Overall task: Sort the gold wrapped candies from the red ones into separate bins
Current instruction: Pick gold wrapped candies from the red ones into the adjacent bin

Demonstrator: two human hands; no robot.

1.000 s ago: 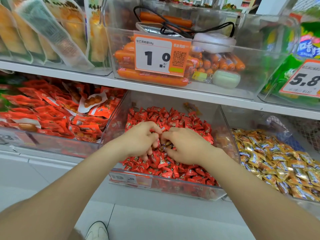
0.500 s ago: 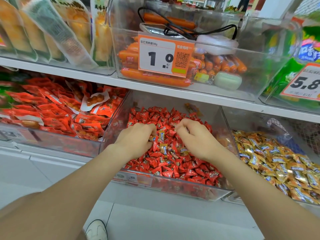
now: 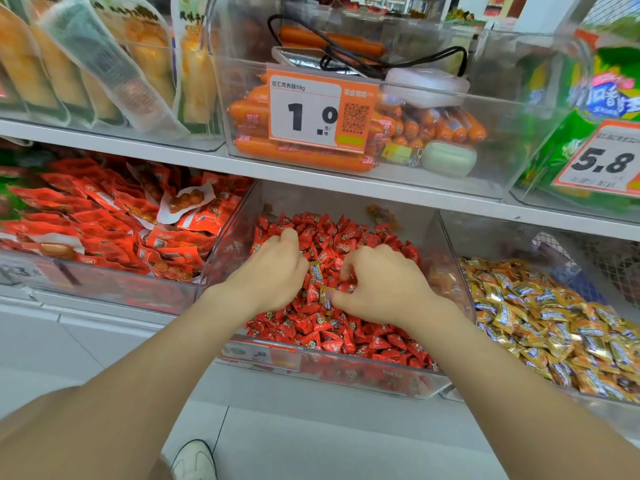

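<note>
Head view: your left hand (image 3: 273, 271) digs curled into the red candies (image 3: 329, 330); I cannot tell its grip. Two gold candies (image 3: 316, 273) lie between your hands, light, crinkly and slippery, so pinch the wrapper ends. Your right hand (image 3: 384, 289) touches one with the thumb, grip unclear. Lift it over the clear wall (image 3: 441, 244) into the gold bin (image 3: 491, 237).

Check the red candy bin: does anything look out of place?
Yes. Two gold-wrapped candies lie among the red candies between the left hand and right hand; a gold-looking one sits at the red bin back. They belong in the gold bin.
</note>
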